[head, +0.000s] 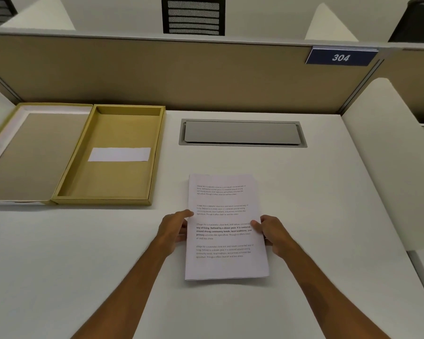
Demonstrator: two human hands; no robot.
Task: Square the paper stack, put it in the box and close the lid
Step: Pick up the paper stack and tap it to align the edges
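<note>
Holding: paper stack [225, 226], printed side up, gripped at its two long edges above the white surface [328, 192], near centre.
Left hand [175, 230]: closed on the stack's left edge, thumb on the top sheet, fingers beneath.
Right hand [273, 232]: closed on the right edge the same way.
Box [110, 155]: tan, open, far left of the stack, well apart from it; a white slip [119, 154] lies inside.
Lid [32, 152]: folded open flat, joined to the box's left side.
Cable hatch [241, 132]: grey, shut, far of the stack.
Partition [157, 74]: beige, along the far edge, bearing a blue plate [340, 57] reading 304.
</note>
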